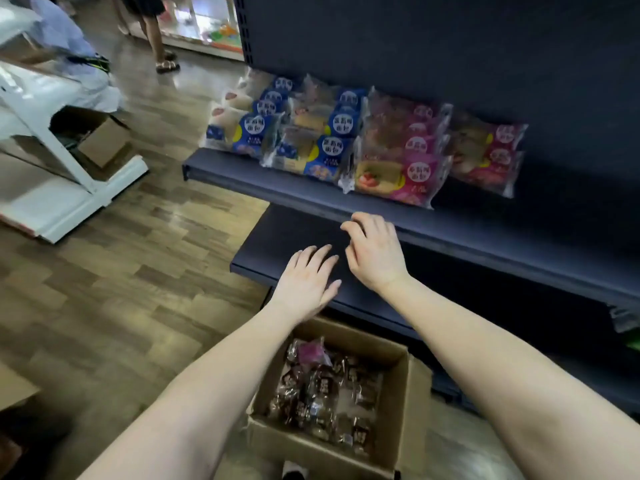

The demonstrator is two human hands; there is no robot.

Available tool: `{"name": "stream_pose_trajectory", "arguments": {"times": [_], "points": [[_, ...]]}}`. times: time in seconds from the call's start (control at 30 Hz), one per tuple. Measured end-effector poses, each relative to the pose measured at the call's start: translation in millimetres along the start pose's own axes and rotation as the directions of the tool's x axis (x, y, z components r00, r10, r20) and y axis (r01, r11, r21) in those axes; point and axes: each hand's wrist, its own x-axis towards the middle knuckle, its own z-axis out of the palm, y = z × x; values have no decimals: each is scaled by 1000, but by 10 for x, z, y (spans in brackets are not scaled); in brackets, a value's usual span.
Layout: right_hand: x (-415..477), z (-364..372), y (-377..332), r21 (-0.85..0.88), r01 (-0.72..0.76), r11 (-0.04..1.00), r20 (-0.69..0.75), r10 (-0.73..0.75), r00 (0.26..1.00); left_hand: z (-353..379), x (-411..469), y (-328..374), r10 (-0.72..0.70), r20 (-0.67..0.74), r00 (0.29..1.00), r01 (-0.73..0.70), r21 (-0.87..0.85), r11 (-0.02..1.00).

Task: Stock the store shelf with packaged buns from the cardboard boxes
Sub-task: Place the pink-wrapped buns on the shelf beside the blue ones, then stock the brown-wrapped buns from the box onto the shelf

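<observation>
The stocking is judged to be partly done. On the dark metal upper shelf [235,168], glossy blue-labelled bun packs [256,133] are stacked in rows toward its left end. Pink-labelled bun packs [408,157] are laid just beside them toward the middle, and the stretch to the right is bare. The lower shelf [277,237], flat and matt, is seen without stock near its left front corner.

An open corrugated cardboard box [412,386] stands on the wood-patterned floor [138,271] below that shelf's front edge. It holds crinkled brown-wrapped packs [322,396] yet to be shelved, with one purple wrapper [311,353] on top.

Nothing is held by either hand. The left hand [308,282] is spread, fingers relaxed, over the lower shelf's front edge. The right hand [375,252] is loosely curled at the upper shelf's front edge, and whether it touches cannot be told.
</observation>
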Motion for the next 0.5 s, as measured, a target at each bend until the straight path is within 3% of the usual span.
{"name": "stream_pose_trajectory", "arguments": {"times": [0.1, 0.23, 0.37, 0.5], "points": [[-415, 332, -247, 20, -9, 1000, 160, 6, 987, 315, -319, 81, -102, 184, 978, 104, -1, 995], [-964, 671, -455, 31, -109, 994, 383, 89, 919, 767, -775, 130, -221, 468, 856, 250, -2, 968], [-1398, 900, -540, 31, -236, 971, 548, 181, 817, 1094, -1140, 196, -234, 617, 751, 292, 8, 956], [-1814, 1202, -517, 30, -355, 934, 610, 265, 747, 1432, -1380, 264, -238, 682, 691, 355, -33, 934]]}}
